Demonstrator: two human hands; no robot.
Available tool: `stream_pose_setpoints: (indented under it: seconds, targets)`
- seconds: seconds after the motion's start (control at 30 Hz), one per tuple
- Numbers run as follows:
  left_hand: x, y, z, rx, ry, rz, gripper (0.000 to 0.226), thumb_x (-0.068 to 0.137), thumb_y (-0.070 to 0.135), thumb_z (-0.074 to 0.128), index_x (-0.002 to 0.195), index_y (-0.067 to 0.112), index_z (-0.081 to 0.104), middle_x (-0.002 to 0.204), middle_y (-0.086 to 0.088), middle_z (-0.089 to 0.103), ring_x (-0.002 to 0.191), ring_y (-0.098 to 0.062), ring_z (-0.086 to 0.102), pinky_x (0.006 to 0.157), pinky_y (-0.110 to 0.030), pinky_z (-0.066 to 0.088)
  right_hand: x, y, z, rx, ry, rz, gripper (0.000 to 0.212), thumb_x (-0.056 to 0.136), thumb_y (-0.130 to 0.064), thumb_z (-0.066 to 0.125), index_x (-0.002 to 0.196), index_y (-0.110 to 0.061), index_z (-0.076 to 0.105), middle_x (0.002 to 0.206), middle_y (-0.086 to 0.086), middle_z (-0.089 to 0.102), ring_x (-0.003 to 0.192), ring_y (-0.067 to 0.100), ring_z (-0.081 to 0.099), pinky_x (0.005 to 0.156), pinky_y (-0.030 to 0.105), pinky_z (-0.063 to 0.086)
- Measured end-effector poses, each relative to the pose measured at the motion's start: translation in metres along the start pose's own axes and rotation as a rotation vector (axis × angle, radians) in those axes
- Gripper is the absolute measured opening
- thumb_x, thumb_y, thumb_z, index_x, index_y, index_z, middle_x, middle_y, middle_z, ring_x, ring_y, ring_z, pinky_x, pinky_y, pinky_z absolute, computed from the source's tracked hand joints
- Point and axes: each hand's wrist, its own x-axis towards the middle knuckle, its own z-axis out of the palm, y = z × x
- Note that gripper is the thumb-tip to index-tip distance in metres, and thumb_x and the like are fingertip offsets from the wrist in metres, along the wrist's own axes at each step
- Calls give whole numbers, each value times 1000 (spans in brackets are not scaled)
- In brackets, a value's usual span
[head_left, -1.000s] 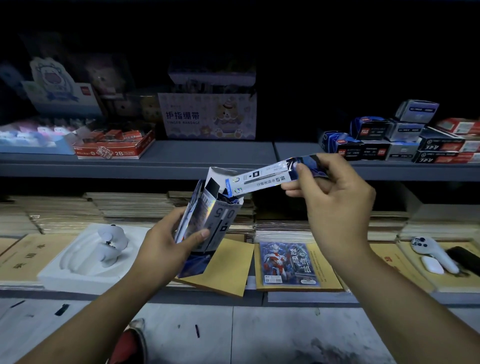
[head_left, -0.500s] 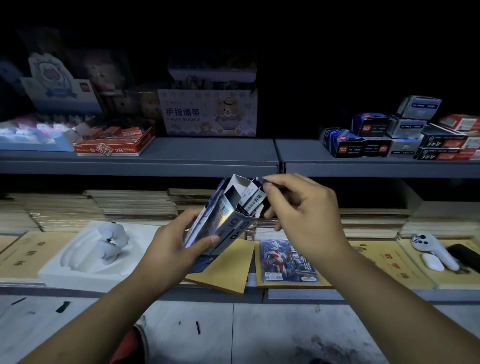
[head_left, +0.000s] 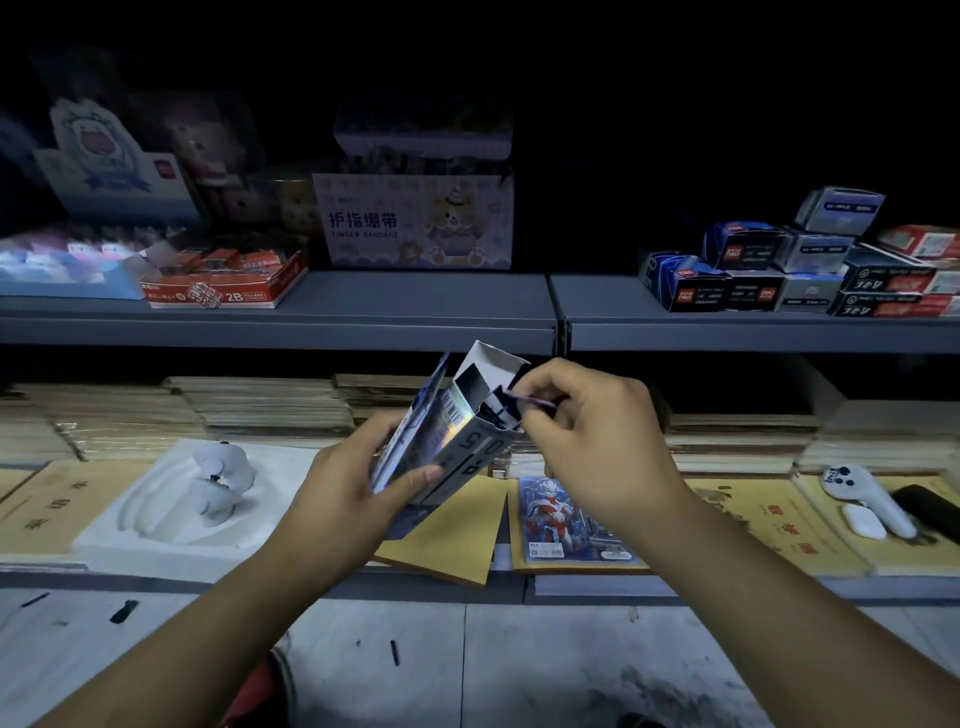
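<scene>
carton (head_left: 460, 441) held tilted in two hands before stationery shelves
left hand (head_left: 353, 488) curls round the carton's lower part, thumb across its printed face, top flap raised; right hand (head_left: 597, 441) pinches the end of a slim packet (head_left: 501, 410) that stands in the carton's open top. behind, card pack (head_left: 566, 514) and white tray (head_left: 156, 519) lie on the lower shelf (head_left: 597, 586); finger bandage box (head_left: 415, 223) stands on the upper shelf (head_left: 415, 306).

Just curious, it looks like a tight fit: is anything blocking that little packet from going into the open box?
Nothing visible does. The left hand holds the box with its top flap folded back, leaving the mouth open. The right hand pinches the packet, whose lower end sits inside the mouth.
</scene>
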Motion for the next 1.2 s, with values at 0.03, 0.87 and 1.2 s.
stream_pose_setpoints:
  seconds: [0.03,0.87,1.2]
  targets:
    - [0,1,0,8,-1,9,36,89,30,74,121,39,60,103,37,65,96,11,63,70,-4,46,1,-1,0,-11,8,1,11,95,-10,67,90,-17,73,66,-16,59,53,6,55,55,17,43]
    - [-2,0,-1,146,-37,76,44,92,34,70,133,39,55,114,22,66,104,2,59,76,-4,42,-3,-8,-3,81,-181,217,16,97,-4,64,89,-14,73,53,13,66,34,17,60,40,30,51]
    - [-4,0,4,184,-43,128,35,91,29,72,121,40,57,99,31,60,97,7,56,74,-4,38,-9,-13,7,227,-521,354,33,95,2,44,123,-9,58,122,5,69,53,35,71,47,34,52]
